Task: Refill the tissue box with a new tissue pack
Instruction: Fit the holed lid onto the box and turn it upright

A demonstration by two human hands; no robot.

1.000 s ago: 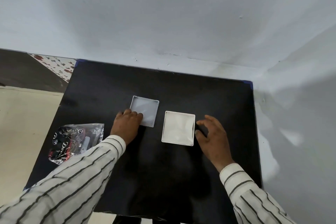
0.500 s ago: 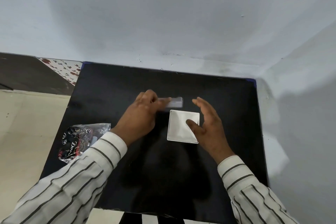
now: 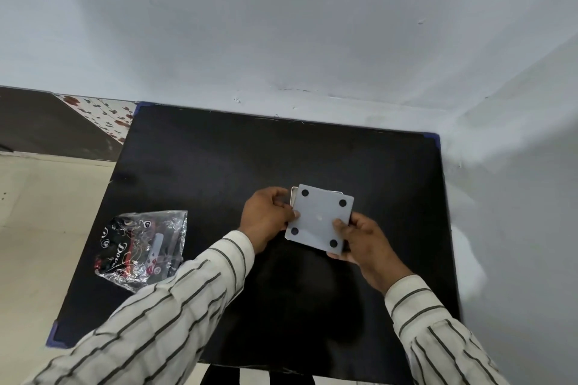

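Both hands are holding the tissue box over the middle of the black rectangular tabletop (image 3: 219, 166). The left hand (image 3: 266, 219) is gripping the left edge of the grey square plastic base panel with four black round feet (image 3: 319, 217), thumb on the panel face and fingers curled behind it. The right hand (image 3: 362, 244) is clamping the panel's near right corner, thumb on top and fingers underneath. The panel is sitting tilted over the white square box body (image 3: 294, 194), of which only a thin strip at the far left edge is showing, so the two parts are overlapping but are not visibly flush. Whether tissues are already inside cannot be told, since the panel is hiding the interior.

Judged from this, the task is standing at the closing stage: the base is being fitted onto the box body and appears to need aligning and pressing home. The crumpled clear plastic wrapper with black and red print (image 3: 142, 247) is lying flat and slack on the near left part of the table, well apart from the hands, which suggests that the pack is already unwrapped.

The table is standing in a corner, with a pale grey painted wall (image 3: 281, 25) running behind it and along its right side. A cream floor (image 3: 37, 228) is showing to the left, with a floral-patterned strip (image 3: 106, 116) beyond it.
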